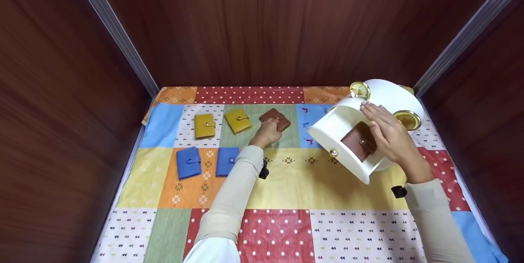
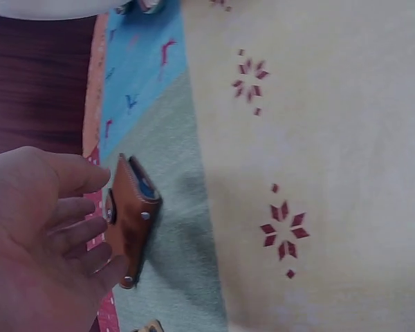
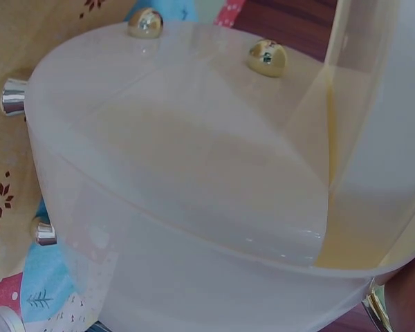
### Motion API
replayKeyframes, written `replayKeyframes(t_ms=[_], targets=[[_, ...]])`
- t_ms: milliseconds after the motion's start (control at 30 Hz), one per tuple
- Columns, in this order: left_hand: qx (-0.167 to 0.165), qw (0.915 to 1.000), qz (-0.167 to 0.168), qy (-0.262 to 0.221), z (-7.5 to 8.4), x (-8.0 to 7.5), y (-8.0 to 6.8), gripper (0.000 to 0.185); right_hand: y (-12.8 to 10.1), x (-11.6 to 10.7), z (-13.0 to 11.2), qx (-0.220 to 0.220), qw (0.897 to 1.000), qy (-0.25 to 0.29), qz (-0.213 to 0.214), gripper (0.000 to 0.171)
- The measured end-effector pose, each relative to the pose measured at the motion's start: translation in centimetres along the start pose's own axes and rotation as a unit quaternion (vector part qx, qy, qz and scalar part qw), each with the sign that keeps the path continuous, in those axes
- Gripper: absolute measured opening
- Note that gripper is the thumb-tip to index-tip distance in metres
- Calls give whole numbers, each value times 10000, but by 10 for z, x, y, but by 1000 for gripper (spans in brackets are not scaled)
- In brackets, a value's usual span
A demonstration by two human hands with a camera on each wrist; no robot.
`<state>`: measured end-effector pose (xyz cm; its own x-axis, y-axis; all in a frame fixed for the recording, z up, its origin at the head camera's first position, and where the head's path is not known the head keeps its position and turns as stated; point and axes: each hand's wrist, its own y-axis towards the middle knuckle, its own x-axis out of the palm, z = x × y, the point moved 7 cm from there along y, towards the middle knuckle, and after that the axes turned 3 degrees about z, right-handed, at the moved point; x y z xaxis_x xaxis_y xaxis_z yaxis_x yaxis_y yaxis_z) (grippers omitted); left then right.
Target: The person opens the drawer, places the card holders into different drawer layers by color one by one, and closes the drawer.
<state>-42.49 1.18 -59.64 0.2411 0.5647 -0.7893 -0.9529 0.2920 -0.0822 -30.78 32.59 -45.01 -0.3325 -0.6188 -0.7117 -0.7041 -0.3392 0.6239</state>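
1. Left hand (image 1: pixel 267 133): fingers bent, fingertips at the first brown wallet (image 1: pixel 280 118); whether they grip it or only touch it, one cannot tell.
2. First brown wallet: snap-fastened, on a green patch of the cloth (image 1: pixel 278 234), near the middle of the table's far edge.
3. Right hand (image 1: pixel 385 134): held flat, fingers straight and close together, laid over the white box (image 1: pixel 391 95) beside its drawer.
4. White box: rounded, tilted, near the table's far right corner; fitted with two gold-rimmed discs (image 1: pixel 407 120).
5. Drawer (image 1: pixel 348 167): pulled out toward the table's middle; one small gold knob (image 1: pixel 333 153) on its front.
6. Second brown wallet (image 1: pixel 356 139): inside the drawer, snap showing.
7. Yellow wallets, two (image 1: pixel 204 126): side by side, apart, toward the far left corner, left of the first brown wallet.
8. Blue wallets, two (image 1: pixel 188 163): nearer the near edge than the yellow pair, toward the left edge; the right-hand one partly covered by the left sleeve (image 1: pixel 231 189).
9. Cloth: patchwork, multicoloured, spread over the table; brown wood-grain panel (image 1: pixel 262 30) beyond the far edge.
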Motion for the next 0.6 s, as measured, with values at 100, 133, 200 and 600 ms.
replayKeyframes(t_ms=[100,133,200,600], targets=[[35,9991,-309,293,-1,7,-4,56,0,0,0,-25,10000,12,18,48],[53,9986,-390,356,-1,9,-5,58,0,0,-1,-40,10000,14,33,48],[48,9975,-543,446,-3,13,-7,60,0,0,-1,-73,10000,17,62,47],[16,9882,-607,1404,-6,18,-14,53,1,0,-2,-43,9999,22,104,47]])
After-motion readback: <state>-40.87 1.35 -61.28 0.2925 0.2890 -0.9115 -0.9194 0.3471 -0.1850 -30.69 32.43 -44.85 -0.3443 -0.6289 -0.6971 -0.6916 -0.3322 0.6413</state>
